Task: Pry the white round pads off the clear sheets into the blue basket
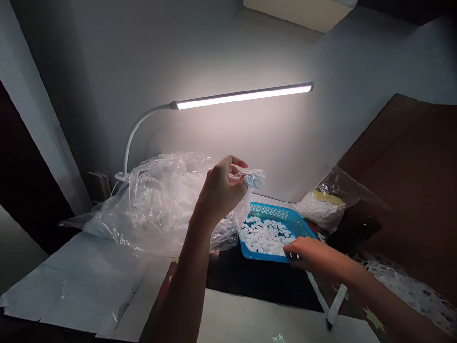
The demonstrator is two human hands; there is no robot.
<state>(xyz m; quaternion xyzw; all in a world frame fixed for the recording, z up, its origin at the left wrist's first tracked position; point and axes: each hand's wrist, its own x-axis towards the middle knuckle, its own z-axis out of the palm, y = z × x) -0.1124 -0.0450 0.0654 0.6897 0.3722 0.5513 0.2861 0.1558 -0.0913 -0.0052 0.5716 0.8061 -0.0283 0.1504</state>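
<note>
My left hand (pixel 221 188) is raised and pinches a linked cluster of white plastic pieces (pixel 253 178) with pale blue round discs. A blue plastic basket (pixel 271 212) with a lattice wall holds a heap of small white discs (pixel 266 236). My right hand (pixel 307 255) lies at the basket's near right edge, its fingertips on or just over the discs. Its fingers partly hide the heap, and I cannot tell whether they hold a piece.
A large clear plastic bag of white material (pixel 153 205) lies left of the basket. A smaller bag of white pieces (pixel 321 205) leans at right. A white desk lamp (pixel 243 95) arches overhead. Brown board (pixel 403 152) and perforated white sheet (pixel 410 290) lie at right.
</note>
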